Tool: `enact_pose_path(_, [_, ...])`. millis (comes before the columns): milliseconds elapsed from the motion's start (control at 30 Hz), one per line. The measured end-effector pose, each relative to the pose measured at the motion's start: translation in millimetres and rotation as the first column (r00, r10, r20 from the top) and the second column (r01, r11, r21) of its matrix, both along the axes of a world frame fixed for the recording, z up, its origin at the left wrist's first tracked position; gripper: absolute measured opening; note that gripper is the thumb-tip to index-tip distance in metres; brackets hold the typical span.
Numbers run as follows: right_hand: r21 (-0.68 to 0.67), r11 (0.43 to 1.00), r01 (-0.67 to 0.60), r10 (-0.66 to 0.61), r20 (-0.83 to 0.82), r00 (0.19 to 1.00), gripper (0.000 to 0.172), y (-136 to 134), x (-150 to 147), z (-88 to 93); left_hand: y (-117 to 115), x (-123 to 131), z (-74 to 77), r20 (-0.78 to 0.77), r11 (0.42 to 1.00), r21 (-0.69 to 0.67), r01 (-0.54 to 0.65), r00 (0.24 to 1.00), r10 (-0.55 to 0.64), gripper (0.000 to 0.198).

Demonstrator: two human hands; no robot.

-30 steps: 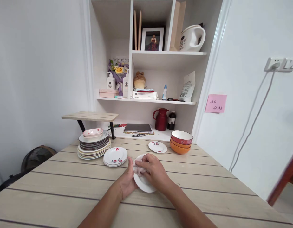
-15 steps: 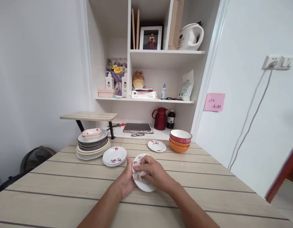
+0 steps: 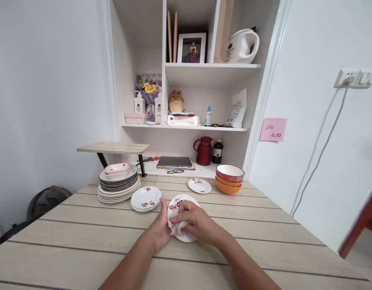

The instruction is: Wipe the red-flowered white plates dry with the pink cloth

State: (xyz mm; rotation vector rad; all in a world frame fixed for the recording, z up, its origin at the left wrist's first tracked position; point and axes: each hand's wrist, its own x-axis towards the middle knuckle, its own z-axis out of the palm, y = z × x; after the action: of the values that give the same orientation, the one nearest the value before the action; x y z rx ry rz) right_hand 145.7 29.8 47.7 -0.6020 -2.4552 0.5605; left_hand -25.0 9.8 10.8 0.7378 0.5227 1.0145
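Pale-wood riser [image 3: 113, 148] on black legs, far L; before it, tall stack of mixed plates [image 3: 118, 189], pink dish [image 3: 116, 168] on top. Next R: short stack of white plates w/ red flowers [image 3: 145, 198], on slatted table [image 3: 92, 237]. Ctr.: L hand [image 3: 160, 227] grasps L edge of flowered plate [image 3: 186, 237], thumb up at rim; fingers partly hidden. Said plate lies btwn the hands, just R of short stack. Crumpled pale cloth [image 3: 177, 228] rests against its face, pinched btwn thumb & fingers of R hand [image 3: 198, 220]. Farther back, R: single flowered plate [image 3: 199, 186], flat on table, apart from the held one. R end: nested bowls [image 3: 229, 187], red over orange. Wall, far R: pink note [image 3: 273, 129], handwritten.
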Motion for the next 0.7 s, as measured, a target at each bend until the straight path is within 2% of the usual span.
enact_pose_path(333, [-0.053, 0.998, -0.041, 0.041, 0.008, 0.999, 0.058, -2, 2, 3.3, -3, 2, 6.1, 0.016, 1.0, 0.003, 0.03, 0.999, -0.03, 0.092])
enact_pose_path(467, [-0.068, 0.996, -0.053, 0.055, 0.025, 0.998, 0.057, -2, 4, 3.9, -4, 2, 8.6, 0.032, 0.997, 0.002, 0.08, 0.996, -0.08, 0.093])
enact_pose_path(700, [-0.109, 0.993, -0.046, 0.055, 0.081, 0.995, 0.058, 0, 10, 3.8, -1, 3, 4.2, 0.117, 0.996, 0.026, 0.091, 0.989, -0.094, 0.091])
